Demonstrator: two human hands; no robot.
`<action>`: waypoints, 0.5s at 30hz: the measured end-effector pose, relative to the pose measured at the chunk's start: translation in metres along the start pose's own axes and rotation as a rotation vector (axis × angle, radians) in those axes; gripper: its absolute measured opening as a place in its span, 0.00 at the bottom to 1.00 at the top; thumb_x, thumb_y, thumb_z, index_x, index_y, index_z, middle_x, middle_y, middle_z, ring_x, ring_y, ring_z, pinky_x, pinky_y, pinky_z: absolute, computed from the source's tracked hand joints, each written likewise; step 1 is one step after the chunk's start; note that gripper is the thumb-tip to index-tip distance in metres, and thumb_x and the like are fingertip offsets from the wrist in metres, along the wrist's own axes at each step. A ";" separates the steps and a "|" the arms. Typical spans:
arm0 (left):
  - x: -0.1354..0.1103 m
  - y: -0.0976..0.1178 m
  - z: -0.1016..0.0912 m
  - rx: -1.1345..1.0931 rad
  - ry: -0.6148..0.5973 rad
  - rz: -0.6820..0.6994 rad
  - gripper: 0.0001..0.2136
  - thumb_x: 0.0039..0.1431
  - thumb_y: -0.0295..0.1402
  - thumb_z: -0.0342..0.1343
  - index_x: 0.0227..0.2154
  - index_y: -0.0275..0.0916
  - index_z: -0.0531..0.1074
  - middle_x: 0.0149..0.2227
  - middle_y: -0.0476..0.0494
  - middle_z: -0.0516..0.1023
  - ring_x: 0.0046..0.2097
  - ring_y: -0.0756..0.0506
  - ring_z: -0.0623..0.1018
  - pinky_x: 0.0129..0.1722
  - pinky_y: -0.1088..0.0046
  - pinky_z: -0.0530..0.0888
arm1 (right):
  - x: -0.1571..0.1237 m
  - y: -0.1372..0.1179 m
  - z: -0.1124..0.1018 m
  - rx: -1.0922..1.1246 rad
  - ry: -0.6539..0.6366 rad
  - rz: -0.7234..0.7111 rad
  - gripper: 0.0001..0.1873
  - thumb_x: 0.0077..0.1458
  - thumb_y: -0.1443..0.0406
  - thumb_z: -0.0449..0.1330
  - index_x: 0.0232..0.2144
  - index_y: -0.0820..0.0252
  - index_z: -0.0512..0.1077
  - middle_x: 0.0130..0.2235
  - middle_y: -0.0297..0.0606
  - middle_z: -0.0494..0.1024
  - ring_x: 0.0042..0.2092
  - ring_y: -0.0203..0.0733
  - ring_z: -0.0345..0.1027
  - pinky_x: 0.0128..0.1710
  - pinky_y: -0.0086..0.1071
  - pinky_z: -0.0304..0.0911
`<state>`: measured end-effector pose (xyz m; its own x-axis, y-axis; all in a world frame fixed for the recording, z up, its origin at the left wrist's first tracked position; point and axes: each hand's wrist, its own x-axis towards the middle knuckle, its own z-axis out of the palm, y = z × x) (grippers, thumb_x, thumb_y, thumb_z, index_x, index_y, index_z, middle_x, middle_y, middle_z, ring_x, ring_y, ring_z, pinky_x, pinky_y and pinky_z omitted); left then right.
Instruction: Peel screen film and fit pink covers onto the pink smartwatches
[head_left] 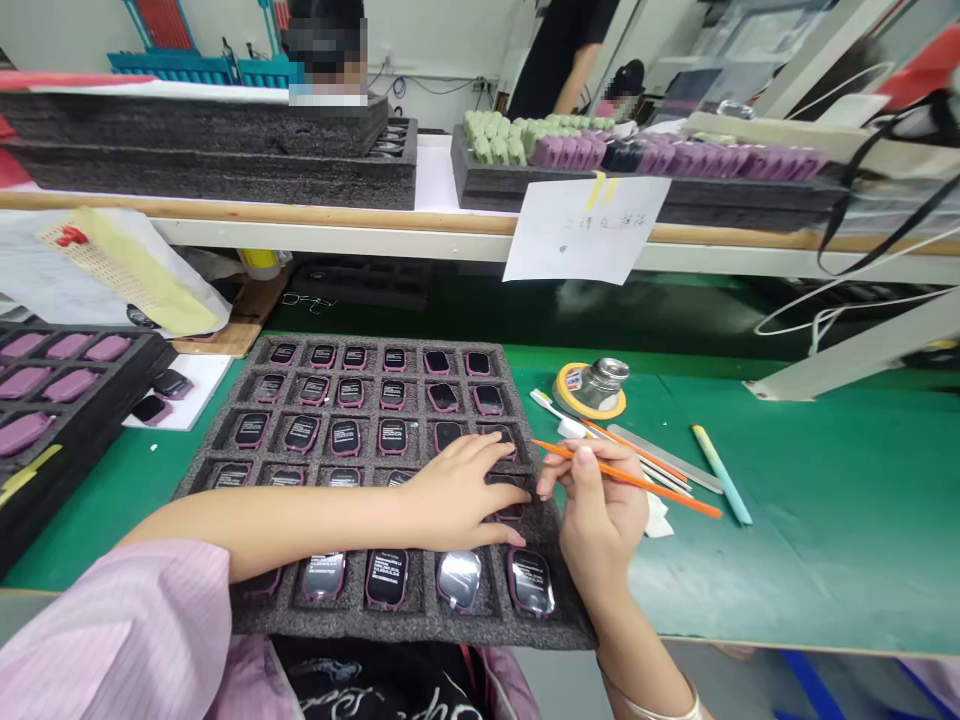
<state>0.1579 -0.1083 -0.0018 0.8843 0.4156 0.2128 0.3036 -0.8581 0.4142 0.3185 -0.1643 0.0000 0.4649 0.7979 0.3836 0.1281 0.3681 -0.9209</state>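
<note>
On the foam tray (pixel 405 625), my left hand (pixel 457 495) lies open and holding nothing across the smartwatch bodies (pixel 386 578), each kept apart in its own cell. My right hand (pixel 600 510) pinches an orange-handled stick (pixel 637 482) just above them, with a glass jar (pixel 600 388) right of the tray.

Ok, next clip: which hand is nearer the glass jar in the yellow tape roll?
Right. The right hand, holding an orange stick, is just below the glass jar; the left hand is farther left, resting on the black foam tray.
</note>
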 end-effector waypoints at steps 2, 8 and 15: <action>0.002 -0.001 0.009 0.012 0.012 0.023 0.22 0.62 0.49 0.59 0.52 0.40 0.76 0.65 0.27 0.63 0.70 0.26 0.58 0.65 0.39 0.60 | -0.003 -0.002 -0.005 -0.030 -0.018 0.021 0.13 0.65 0.52 0.59 0.37 0.55 0.69 0.30 0.33 0.75 0.22 0.33 0.67 0.25 0.31 0.69; -0.004 -0.006 0.004 -0.060 0.129 0.054 0.13 0.64 0.41 0.59 0.47 0.39 0.76 0.52 0.35 0.76 0.60 0.35 0.72 0.63 0.48 0.66 | -0.014 0.003 -0.015 -0.056 -0.082 0.124 0.18 0.64 0.49 0.59 0.33 0.55 0.69 0.25 0.31 0.74 0.20 0.35 0.67 0.20 0.30 0.67; -0.005 -0.004 0.003 -0.179 0.121 -0.019 0.10 0.64 0.37 0.60 0.46 0.42 0.75 0.49 0.40 0.78 0.54 0.39 0.75 0.56 0.55 0.71 | -0.014 0.014 -0.014 -0.072 -0.148 0.211 0.21 0.65 0.45 0.55 0.31 0.54 0.65 0.19 0.28 0.71 0.18 0.36 0.66 0.17 0.28 0.64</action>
<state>0.1528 -0.1078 -0.0071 0.8268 0.4737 0.3033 0.2428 -0.7869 0.5673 0.3264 -0.1766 -0.0194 0.3555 0.9164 0.1840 0.1068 0.1557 -0.9820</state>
